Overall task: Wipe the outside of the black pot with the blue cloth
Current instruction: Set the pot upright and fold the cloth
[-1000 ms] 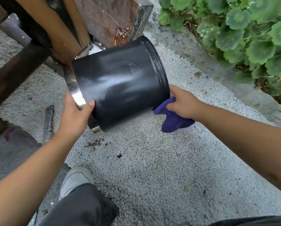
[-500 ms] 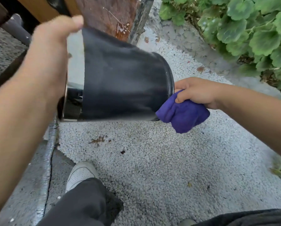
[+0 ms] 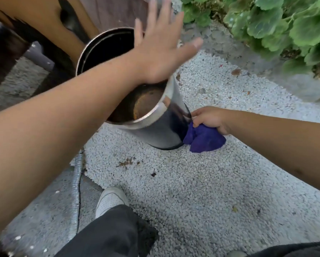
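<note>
The black pot (image 3: 176, 127) stands mouth-up on the white gravel, with a shiny metal band around its rim and a rusty bottom inside. My left hand (image 3: 161, 52) hovers over the pot's mouth with fingers spread and holds nothing; its forearm crosses the opening and hides much of it. Whether the palm touches the far rim I cannot tell. My right hand (image 3: 209, 117) grips the bunched blue cloth (image 3: 205, 140) and presses it against the pot's lower right side, close to the ground.
Brown wooden furniture (image 3: 44, 25) stands right behind the pot at the upper left. Green plants (image 3: 285, 25) border a concrete strip at the upper right. My white shoe (image 3: 111, 199) and a ribbed metal hose (image 3: 76, 182) lie below the pot.
The pot was held tipped on its side in my left hand; now it stands mouth-up on the gravel and that hand has let go and opened. The cloth hand stayed at the base.
</note>
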`<act>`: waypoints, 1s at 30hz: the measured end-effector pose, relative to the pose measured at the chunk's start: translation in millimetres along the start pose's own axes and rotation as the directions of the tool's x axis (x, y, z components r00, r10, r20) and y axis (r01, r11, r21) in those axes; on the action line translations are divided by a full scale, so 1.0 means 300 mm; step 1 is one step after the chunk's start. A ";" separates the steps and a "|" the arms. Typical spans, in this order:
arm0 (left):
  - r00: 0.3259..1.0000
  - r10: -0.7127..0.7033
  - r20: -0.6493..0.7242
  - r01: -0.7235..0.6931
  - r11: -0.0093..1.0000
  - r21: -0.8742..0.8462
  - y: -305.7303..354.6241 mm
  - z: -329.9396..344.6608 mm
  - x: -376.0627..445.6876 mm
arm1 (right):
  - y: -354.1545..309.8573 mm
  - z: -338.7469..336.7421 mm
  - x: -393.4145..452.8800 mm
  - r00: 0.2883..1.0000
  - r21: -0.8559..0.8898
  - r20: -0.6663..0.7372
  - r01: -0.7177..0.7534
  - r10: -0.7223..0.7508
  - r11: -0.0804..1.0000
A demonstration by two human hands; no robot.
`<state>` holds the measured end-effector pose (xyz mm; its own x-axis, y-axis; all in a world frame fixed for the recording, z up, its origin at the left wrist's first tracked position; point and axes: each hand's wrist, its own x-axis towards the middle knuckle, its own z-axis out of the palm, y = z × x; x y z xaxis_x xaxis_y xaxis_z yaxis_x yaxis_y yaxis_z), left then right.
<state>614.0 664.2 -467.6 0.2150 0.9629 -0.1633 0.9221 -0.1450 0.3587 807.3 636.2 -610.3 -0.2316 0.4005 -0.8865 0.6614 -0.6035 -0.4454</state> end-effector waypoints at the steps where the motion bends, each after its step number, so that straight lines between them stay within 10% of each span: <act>1: 0.993 0.122 0.009 -0.122 0.989 0.083 -0.004 0.032 0.000 | 0.003 -0.009 -0.006 1.000 -0.006 -0.010 0.013 -0.013 1.000; 6: 0.954 0.268 0.137 -0.300 0.867 0.397 -0.011 0.143 0.043 | -0.030 -0.084 -0.118 0.986 0.008 -0.043 0.158 -0.158 0.987; 18: 0.993 0.117 -0.004 -0.114 0.971 0.210 -0.438 -0.013 -0.075 | -0.036 -0.038 -0.523 0.965 -0.235 -0.005 0.254 -0.262 0.938; 30: 0.987 -0.034 -0.156 -0.062 0.817 -0.574 -0.433 0.114 -0.134 | -0.059 0.081 -0.408 0.853 -0.193 -0.421 0.247 -0.307 0.950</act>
<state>496.6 636.6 -539.0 0.1302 0.9910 -0.0302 0.5549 -0.0476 0.8305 806.6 581.1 -497.1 -0.1007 0.8176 -0.5670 0.7086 -0.3411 -0.6177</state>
